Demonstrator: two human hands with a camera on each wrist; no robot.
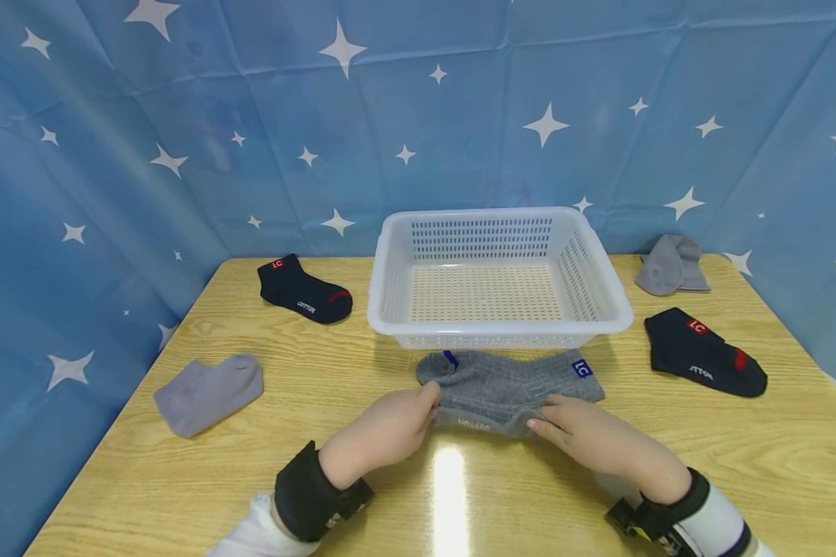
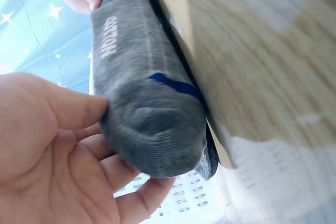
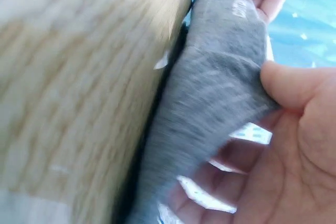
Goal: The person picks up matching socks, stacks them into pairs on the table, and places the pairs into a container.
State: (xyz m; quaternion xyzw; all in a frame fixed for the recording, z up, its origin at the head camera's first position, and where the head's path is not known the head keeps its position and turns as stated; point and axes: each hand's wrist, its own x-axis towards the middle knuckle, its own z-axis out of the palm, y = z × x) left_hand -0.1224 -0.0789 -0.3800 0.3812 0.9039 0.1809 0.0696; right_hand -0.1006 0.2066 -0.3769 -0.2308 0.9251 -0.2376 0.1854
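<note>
A grey sock point(image 1: 491, 384) with a blue label and blue toe mark lies in front of the white basket, its toe to the left. My left hand point(image 1: 399, 425) pinches its near edge by the toe. Further right along that edge, toward the cuff, the fingers of my right hand point(image 1: 588, 433) pinch the fabric. The near edge, with pale lettering, is raised between both hands. In the left wrist view, the left thumb point(image 2: 79, 109) presses the toe side, and another grey layer point(image 2: 211, 158) shows behind the toe. The right thumb point(image 3: 289, 85) lies on the sock in the right wrist view.
The white basket point(image 1: 498, 334) stands behind the sock. To the left lie a black sock point(image 1: 305, 290) and a light grey sock point(image 1: 209, 393). On the right are another black sock point(image 1: 704, 352) and a folded grey sock point(image 1: 671, 264). A starry blue curtain point(image 1: 460, 116) hangs behind the table.
</note>
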